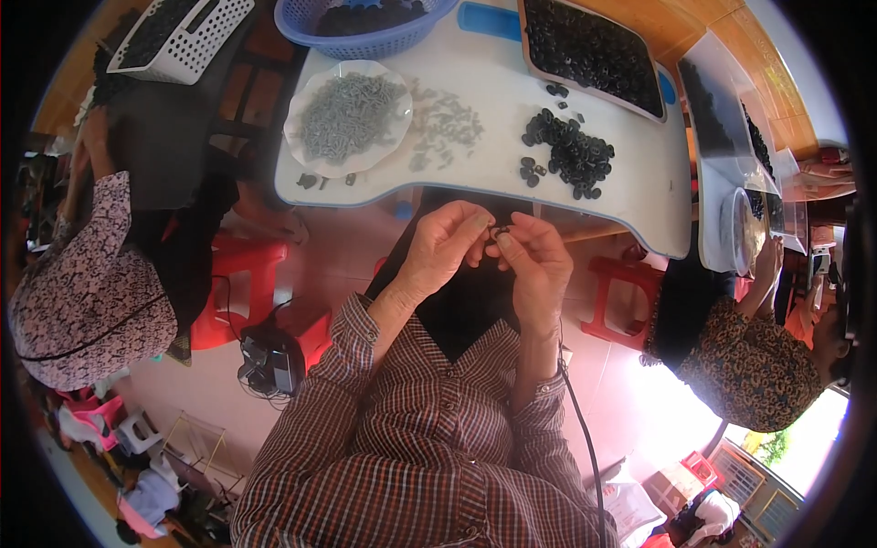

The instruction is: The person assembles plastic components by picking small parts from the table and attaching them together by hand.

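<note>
Both hands meet just below the near edge of the white worktop (639,183), raised over the lap so the small work sits close under the eyes. The left hand (443,247) curls its fingers inward, thumb and forefinger closed in a pinching grip toward a small black ring (498,232) held between the two hands; the right hand (539,260) pinches the same ring from the other side, fingertips touching it, so that each hand steadies what the other turns or presses. Whether a second small part is caught in the pinch is too small to tell. On the worktop above the hands, a loose heap of black rings (568,151) lies within easy reach of the right hand, and a white plate of grey pins (347,114) sits to the left with more grey pins spilled (443,123) beside it, near the left hand's side; the two supplies appear laid out so each hand can draw from its own pile. Farther back stand a tray of black rings (594,50) and a blue basket (365,23), likely bulk stock kept out of the way. A person in a patterned sleeve (82,301) sits at the left and another in a patterned top (749,365) at the right, at a neighbouring table.
</note>
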A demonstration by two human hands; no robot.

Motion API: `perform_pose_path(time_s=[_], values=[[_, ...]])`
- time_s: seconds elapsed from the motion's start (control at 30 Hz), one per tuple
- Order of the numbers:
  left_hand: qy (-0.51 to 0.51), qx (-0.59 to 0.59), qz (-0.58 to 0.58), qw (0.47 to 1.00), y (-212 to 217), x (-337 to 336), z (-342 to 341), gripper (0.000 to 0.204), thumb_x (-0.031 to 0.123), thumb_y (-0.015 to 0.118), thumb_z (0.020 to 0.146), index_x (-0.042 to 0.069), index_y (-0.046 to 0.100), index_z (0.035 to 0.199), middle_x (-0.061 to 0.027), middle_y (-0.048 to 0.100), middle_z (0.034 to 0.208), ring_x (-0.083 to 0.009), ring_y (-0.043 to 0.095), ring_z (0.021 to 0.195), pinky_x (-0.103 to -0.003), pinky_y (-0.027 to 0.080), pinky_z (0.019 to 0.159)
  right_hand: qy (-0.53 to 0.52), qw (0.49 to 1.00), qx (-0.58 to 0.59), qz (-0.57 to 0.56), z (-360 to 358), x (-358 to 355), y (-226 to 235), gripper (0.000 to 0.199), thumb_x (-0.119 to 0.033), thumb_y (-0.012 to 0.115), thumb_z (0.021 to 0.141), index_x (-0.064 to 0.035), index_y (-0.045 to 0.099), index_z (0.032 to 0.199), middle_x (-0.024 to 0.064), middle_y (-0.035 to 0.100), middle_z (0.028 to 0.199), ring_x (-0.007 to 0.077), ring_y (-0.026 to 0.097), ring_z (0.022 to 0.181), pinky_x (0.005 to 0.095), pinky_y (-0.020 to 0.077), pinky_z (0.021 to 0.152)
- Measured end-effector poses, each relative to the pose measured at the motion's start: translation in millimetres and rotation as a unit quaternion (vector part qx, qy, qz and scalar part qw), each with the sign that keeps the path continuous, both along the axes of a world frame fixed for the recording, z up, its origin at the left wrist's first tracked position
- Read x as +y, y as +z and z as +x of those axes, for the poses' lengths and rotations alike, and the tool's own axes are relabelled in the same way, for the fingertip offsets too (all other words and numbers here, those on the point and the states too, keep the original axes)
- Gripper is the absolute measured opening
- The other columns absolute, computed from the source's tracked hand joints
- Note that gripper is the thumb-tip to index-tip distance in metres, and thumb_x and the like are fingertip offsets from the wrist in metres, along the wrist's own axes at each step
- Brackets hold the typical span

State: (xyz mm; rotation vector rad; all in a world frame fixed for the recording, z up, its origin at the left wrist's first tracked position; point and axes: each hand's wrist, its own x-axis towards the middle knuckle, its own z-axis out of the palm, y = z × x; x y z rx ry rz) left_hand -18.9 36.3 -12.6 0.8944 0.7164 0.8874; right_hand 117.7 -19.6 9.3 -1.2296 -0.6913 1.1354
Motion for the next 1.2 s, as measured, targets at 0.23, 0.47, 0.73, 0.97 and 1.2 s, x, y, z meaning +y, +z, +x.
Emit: perform_pose_path(time_s=[0.23, 0.47, 0.73, 0.97, 1.2], values=[[-0.003, 0.016, 0.019, 1.000, -3, -2, 1, 0.017, 0.017, 0.054, 0.097, 0.001, 0.060, 0.097, 0.0000, 0.059, 0.073, -0.0049, 0.051, 0.058, -0.019, 0.043, 0.051, -0.014, 1.000, -0.022, -0.012, 0, -1, 2, 0.033, -0.003, 0.069, 0.084, 0.0025, 0.054, 0.113, 0.0061, 0.067, 0.086, 0.0118, 0.065, 0.072, 0.0197, 0.0465, 0.060], [-0.009, 0.041, 0.042, 0.998, -2, -3, 2, 0.018, 0.017, 0.054, 0.098, 0.001, 0.060, 0.096, 0.0009, 0.058, 0.072, -0.0041, 0.050, 0.058, -0.019, 0.044, 0.051, -0.014, 0.999, -0.035, -0.023, 2, 0, 3, 0.038, -0.005, 0.072, 0.083, 0.0040, 0.051, 0.114, 0.0065, 0.067, 0.084, 0.0115, 0.065, 0.071, 0.0195, 0.0465, 0.060], [-0.008, 0.065, 0.054, 0.996, -2, -2, 2, 0.018, 0.016, 0.053, 0.098, 0.000, 0.060, 0.097, 0.0005, 0.058, 0.072, -0.0043, 0.051, 0.058, -0.019, 0.044, 0.051, -0.012, 0.999, -0.031, -0.033, 3, 2, 4, 0.038, -0.006, 0.072, 0.083, 0.0041, 0.051, 0.114, 0.0068, 0.067, 0.084, 0.0113, 0.064, 0.070, 0.0195, 0.0466, 0.060], [0.003, 0.077, 0.073, 0.994, -3, -2, 2, 0.016, 0.014, 0.054, 0.097, 0.000, 0.061, 0.096, 0.0007, 0.058, 0.070, -0.0041, 0.050, 0.056, -0.019, 0.043, 0.050, -0.012, 0.999, -0.027, -0.030, 2, 2, 1, 0.038, -0.004, 0.071, 0.083, 0.0048, 0.050, 0.113, 0.0071, 0.067, 0.083, 0.0112, 0.064, 0.068, 0.0189, 0.0466, 0.059], [0.024, 0.098, 0.090, 0.991, -1, -3, 3, 0.012, 0.010, 0.055, 0.095, -0.001, 0.061, 0.093, -0.0006, 0.058, 0.069, -0.0046, 0.051, 0.054, -0.019, 0.043, 0.049, -0.032, 0.995, -0.085, -0.038, -5, 2, 11, 0.035, -0.001, 0.070, 0.082, 0.0056, 0.049, 0.110, 0.0078, 0.067, 0.081, 0.0111, 0.064, 0.067, 0.0191, 0.0479, 0.057]])
